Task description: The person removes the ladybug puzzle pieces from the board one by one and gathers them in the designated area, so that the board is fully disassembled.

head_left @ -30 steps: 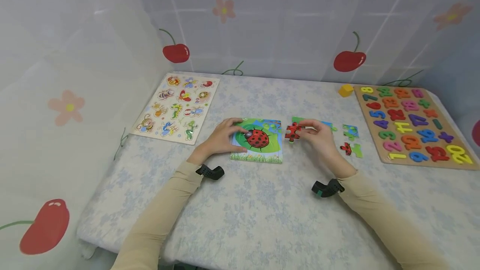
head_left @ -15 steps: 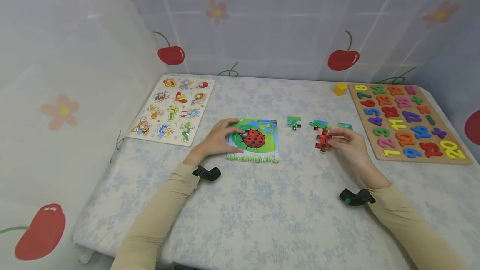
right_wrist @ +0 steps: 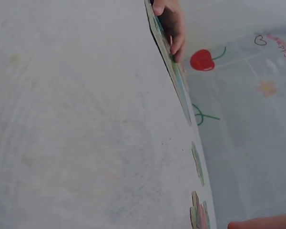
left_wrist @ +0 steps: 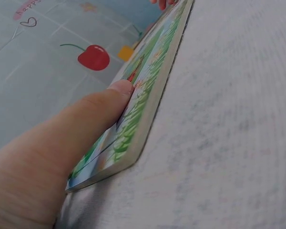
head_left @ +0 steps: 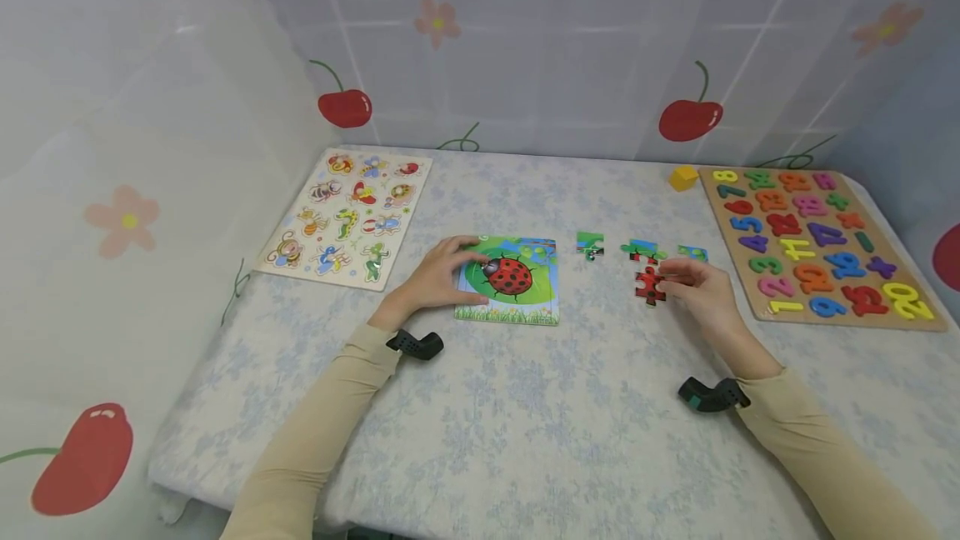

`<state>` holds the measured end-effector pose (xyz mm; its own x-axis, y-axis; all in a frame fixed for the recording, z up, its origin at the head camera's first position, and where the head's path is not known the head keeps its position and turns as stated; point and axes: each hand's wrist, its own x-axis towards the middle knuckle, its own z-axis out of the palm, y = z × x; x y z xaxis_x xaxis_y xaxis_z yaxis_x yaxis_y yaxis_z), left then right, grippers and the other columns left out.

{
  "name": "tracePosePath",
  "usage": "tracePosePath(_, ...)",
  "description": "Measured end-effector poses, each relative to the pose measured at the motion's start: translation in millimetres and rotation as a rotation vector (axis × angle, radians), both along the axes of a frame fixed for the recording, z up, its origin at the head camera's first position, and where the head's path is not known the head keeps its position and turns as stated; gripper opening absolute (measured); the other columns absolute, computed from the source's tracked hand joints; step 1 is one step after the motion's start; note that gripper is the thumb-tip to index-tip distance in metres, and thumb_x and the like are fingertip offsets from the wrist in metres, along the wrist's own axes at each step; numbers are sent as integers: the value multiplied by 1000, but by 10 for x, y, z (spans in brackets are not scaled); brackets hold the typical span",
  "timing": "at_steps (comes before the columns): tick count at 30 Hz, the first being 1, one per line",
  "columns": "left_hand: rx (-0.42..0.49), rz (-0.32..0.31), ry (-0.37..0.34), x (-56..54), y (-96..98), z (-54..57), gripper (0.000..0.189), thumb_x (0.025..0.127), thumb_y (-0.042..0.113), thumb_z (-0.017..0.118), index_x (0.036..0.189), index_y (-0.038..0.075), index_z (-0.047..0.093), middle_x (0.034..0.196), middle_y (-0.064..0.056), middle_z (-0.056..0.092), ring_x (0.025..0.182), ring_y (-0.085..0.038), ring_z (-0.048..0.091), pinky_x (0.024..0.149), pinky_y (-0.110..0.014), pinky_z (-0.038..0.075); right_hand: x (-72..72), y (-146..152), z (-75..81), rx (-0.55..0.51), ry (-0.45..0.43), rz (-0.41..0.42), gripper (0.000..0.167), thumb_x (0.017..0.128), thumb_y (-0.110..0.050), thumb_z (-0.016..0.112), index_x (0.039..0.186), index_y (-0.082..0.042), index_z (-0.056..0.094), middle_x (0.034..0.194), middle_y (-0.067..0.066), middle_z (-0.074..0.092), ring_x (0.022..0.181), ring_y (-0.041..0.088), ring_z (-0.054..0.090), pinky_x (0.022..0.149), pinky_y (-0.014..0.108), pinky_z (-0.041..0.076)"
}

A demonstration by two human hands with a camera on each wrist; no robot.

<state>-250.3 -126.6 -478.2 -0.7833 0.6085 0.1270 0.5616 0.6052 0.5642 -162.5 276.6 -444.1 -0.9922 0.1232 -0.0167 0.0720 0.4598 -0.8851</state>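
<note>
My left hand point(head_left: 441, 275) rests over the left side of a square ladybug picture board point(head_left: 540, 307), its thumb point(left_wrist: 100, 107) lying on the printed face. To the right, my right hand point(head_left: 703, 294) pinches the right edge of a red jigsaw piece point(head_left: 649, 286) with black spots, low over the cloth. Behind this piece lie a green-and-blue corner piece point(head_left: 590, 244), a green piece with red point(head_left: 641, 251) and a blue-green piece point(head_left: 693, 253). The hand overlaps the cloth to the right of the red piece. Its fingertips are mostly out of the right wrist view.
A wooden number board point(head_left: 821, 252) lies at the right, with a yellow block point(head_left: 683, 178) by its far left corner. An insect puzzle board point(head_left: 348, 219) lies at the far left. A printed curtain point(head_left: 525, 48) hangs behind the cloth-covered table point(head_left: 540, 423).
My right hand has carried the red jigsaw piece rightward, away from the ladybug board, and it has turned slightly in the last half second. My left hand stays on the board.
</note>
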Motion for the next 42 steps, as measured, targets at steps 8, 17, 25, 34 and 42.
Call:
tracePosePath(8, -38, 29, 22, -3, -15, 13, 94, 68, 50, 81, 146, 18, 39, 154, -11, 26, 143, -32, 25, 120, -55, 7, -76, -234, 98, 8, -42, 67, 37, 93, -14, 60, 125, 5, 56, 94, -23, 58, 82, -14, 53, 67, 13, 49)
tracePosePath(17, -51, 29, 10, 2, -2, 37, 94, 68, 51, 80, 146, 19, 39, 155, -10, 26, 144, -30, 23, 120, -54, 6, -324, -992, 123, -76, -13, 228, 31, 92, -6, 60, 121, 6, 59, 119, 25, 60, 95, 11, 60, 81, 27, 53)
tracePosePath(25, -48, 28, 13, 6, 16, 33, 88, 69, 50, 80, 143, 22, 44, 154, -10, 27, 144, -29, 25, 120, -53, 7, -478, -1642, 77, -71, 27, 346, 29, 89, -2, 62, 117, 6, 62, 116, 26, 62, 104, 38, 59, 88, 45, 51)
tracePosePath(34, -46, 29, 35, 5, 2, 25, 84, 69, 51, 80, 141, 22, 47, 154, -10, 28, 143, -28, 26, 120, -53, 10, -563, -1952, 44, -101, 50, 374, 30, 87, -3, 65, 116, 5, 63, 114, 24, 62, 102, 37, 60, 86, 46, 52)
tracePosePath(42, -48, 32, 32, -1, 2, 16, 84, 69, 52, 80, 142, 24, 46, 154, -9, 28, 144, -26, 25, 120, -53, 9, -580, -2007, -11, -101, 71, 372, 29, 85, -3, 68, 113, 4, 64, 113, 23, 64, 99, 37, 61, 87, 44, 52)
